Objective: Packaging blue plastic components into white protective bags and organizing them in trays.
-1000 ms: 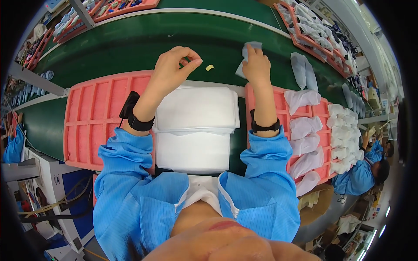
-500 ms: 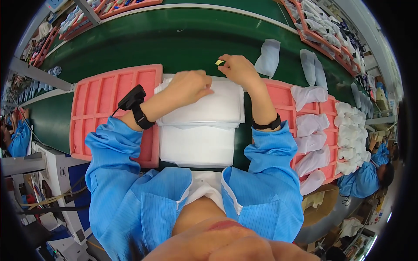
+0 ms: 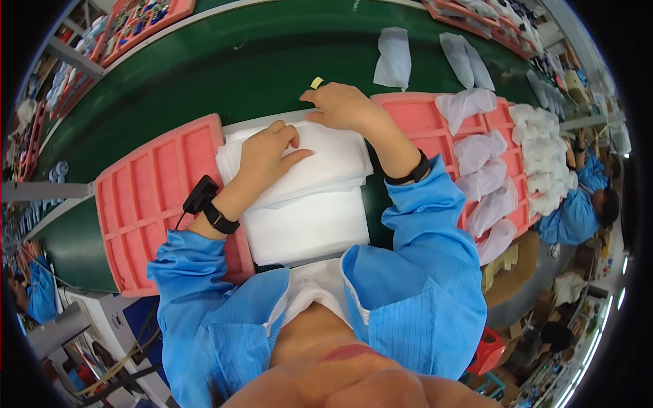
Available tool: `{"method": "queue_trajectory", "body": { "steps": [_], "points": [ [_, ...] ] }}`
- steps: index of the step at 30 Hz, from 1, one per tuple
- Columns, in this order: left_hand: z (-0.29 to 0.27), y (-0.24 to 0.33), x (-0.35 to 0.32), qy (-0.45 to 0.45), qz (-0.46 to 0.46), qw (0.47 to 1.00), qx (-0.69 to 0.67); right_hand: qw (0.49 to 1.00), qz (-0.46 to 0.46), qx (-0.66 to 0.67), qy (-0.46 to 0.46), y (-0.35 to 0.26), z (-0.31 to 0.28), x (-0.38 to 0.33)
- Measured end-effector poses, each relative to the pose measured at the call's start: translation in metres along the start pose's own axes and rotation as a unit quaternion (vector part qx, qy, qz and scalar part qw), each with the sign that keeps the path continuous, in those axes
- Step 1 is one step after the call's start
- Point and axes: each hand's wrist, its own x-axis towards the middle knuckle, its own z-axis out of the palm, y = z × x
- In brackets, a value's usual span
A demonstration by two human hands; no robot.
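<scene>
Looking back: a moment ago both hands were up over the green belt, and now they are down on the white stack in the middle of the frame.
Left hand: my left hand (image 3: 266, 155) lies flat on the top white sheet (image 3: 320, 163), fingers bent a little. It presses on the sheet and does not pinch it.
Right hand: my right hand (image 3: 341, 106) sits at the far edge of the same sheet, fingers curled down. I cannot tell if it has hold of the edge or only rests there.
What the change means: I think the hands have moved from the belt to picking up or smoothing the next sheet.
White stack: soft, thin, white sheets, piled up, the top one a bit crooked and wrinkled, in the middle of the frame between two pink foam trays.
Left pink foam tray (image 3: 149, 204): its slots look bare.
Right pink foam tray (image 3: 415, 119): it has white folded pieces (image 3: 486, 180) in it, toward the right of the frame.
Green belt (image 3: 204, 75): a small yellow bit (image 3: 316, 82) lies on it, just above my right hand, and more white pieces (image 3: 393, 58) lie at the upper right.
</scene>
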Motion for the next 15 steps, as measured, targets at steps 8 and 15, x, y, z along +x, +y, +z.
{"method": "queue_trajectory", "body": {
  "steps": [8,15],
  "points": [
    [-0.003,0.000,-0.003,0.005,-0.009,1.000,-0.010,0.998,-0.031,-0.019,-0.042,-0.005,0.001,0.003],
    [-0.011,0.003,-0.004,0.049,0.025,0.998,-0.015,0.996,-0.075,-0.009,0.037,0.004,-0.010,-0.004]
  ]
}}
